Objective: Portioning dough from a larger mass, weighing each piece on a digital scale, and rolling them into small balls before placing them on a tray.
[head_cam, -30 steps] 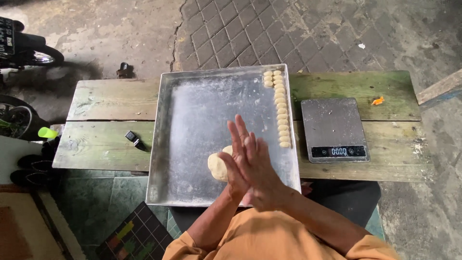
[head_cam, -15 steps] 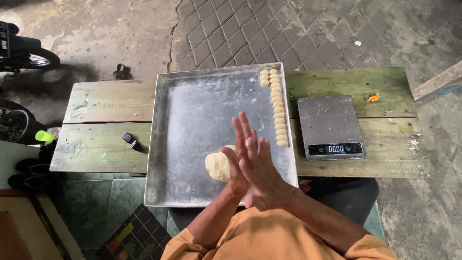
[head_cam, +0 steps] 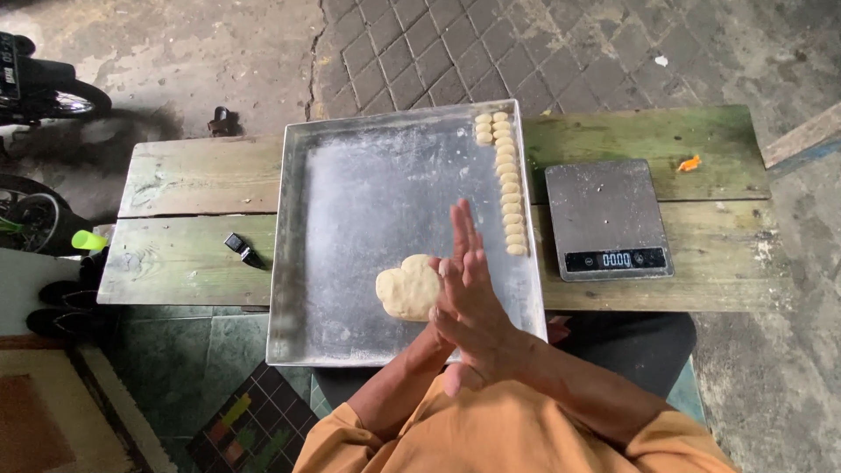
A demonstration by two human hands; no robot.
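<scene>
Item: my right hand (head_cam: 477, 293), lower centre of the frame, fingers straight and pointing up-frame, palm pressed flat against my left hand (head_cam: 445, 328), which is mostly hidden behind it. Whether anything sits between the palms I cannot tell.

Item: dough lump (head_cam: 408, 287), pale, roughly heart-shaped, lying on the tray just left of my hands, near the tray's lower edge.

Item: metal tray (head_cam: 368, 184), square, flour-dusted, centre frame, on the wooden desk (head_cam: 188, 206).

Item: small dough pieces (head_cam: 506, 180), a column along the tray's right rim, doubled at the top.

Item: kitchen scale (head_cam: 606, 219), grey, flat, right of the tray, dark display strip lit at its near edge.

Item: small black object (head_cam: 238, 246) on the desk, left of the tray.

Item: orange scrap (head_cam: 689, 163), desk's upper right.

Item: green cup (head_cam: 88, 239), left edge.
</scene>
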